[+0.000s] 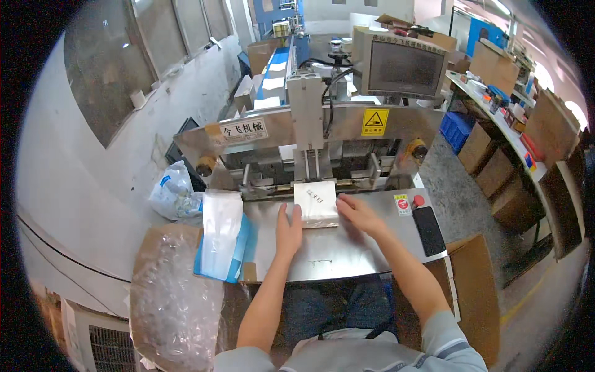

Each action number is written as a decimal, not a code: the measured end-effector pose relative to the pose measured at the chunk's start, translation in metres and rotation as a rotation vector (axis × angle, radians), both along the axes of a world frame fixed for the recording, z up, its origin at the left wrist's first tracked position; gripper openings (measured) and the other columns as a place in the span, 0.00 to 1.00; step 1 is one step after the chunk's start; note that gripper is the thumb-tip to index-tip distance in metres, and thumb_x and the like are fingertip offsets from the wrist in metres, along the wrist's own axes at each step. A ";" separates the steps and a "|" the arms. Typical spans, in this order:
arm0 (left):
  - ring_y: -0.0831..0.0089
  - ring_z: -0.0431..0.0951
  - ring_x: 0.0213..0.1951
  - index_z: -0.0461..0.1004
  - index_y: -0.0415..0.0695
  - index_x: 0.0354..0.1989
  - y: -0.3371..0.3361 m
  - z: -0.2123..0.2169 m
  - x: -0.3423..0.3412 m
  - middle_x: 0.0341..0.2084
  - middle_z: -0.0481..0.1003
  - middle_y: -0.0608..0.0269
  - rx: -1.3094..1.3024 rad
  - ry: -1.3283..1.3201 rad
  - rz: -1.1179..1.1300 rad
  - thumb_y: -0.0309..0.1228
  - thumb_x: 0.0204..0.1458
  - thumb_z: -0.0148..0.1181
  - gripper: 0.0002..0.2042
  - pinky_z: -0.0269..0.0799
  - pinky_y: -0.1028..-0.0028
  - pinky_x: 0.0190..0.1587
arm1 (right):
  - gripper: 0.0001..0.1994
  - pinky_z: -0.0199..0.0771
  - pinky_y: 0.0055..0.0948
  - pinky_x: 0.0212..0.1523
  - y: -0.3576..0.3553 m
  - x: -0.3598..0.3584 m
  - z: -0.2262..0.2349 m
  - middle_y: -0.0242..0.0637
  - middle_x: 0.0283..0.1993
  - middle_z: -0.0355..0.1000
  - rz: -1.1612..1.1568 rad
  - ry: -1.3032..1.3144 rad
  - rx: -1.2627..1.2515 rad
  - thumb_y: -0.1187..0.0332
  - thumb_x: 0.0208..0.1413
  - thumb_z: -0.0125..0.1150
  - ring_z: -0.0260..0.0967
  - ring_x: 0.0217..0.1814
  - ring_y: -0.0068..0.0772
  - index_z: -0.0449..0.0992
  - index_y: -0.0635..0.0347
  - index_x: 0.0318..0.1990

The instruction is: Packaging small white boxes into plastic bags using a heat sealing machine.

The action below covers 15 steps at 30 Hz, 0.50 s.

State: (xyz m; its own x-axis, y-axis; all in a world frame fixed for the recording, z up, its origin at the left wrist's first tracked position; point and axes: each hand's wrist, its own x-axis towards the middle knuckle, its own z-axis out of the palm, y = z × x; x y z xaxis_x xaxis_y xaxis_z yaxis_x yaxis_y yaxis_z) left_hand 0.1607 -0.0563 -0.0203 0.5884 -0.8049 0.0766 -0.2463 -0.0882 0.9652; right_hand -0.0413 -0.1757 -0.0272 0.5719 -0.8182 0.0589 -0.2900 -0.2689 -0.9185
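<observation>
Centre frame, we're bracketing the white packet [316, 208], apparently steadying it: left hand [289, 234] with thumb parted from fingers, right hand [364, 218] with fingers loosely together.

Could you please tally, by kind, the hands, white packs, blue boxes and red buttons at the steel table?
Hands (left hand, right hand): 2
White pack: 1
Blue box: 1
Red button: 1
Total: 5
</observation>
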 end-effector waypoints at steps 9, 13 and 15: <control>0.65 0.76 0.46 0.68 0.32 0.51 -0.008 0.001 -0.005 0.47 0.74 0.50 -0.109 0.196 0.003 0.38 0.53 0.69 0.26 0.71 0.69 0.51 | 0.33 0.67 0.37 0.62 0.039 0.016 0.027 0.51 0.61 0.71 -0.003 -0.119 0.188 0.51 0.63 0.57 0.69 0.60 0.42 0.63 0.70 0.66; 0.66 0.74 0.50 0.67 0.38 0.45 0.030 0.001 0.005 0.50 0.72 0.51 -0.083 0.300 -0.202 0.27 0.45 0.74 0.23 0.71 0.69 0.53 | 0.39 0.65 0.38 0.65 0.057 -0.028 0.041 0.54 0.65 0.66 0.077 -0.073 0.175 0.52 0.57 0.65 0.65 0.66 0.47 0.59 0.70 0.68; 0.67 0.75 0.50 0.68 0.39 0.46 0.040 0.002 -0.003 0.50 0.73 0.52 -0.073 0.218 -0.332 0.27 0.46 0.73 0.22 0.72 0.70 0.53 | 0.45 0.62 0.37 0.68 0.058 -0.046 0.038 0.55 0.69 0.61 0.021 0.013 -0.033 0.49 0.51 0.71 0.61 0.70 0.49 0.58 0.70 0.69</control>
State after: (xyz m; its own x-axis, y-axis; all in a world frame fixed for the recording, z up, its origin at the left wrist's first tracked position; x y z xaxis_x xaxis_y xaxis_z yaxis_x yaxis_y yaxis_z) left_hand 0.1581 -0.0165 -0.0180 0.3061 -0.9510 0.0425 -0.0383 0.0323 0.9987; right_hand -0.0875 -0.1172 0.0111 0.5901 -0.8035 0.0787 -0.2954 -0.3056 -0.9052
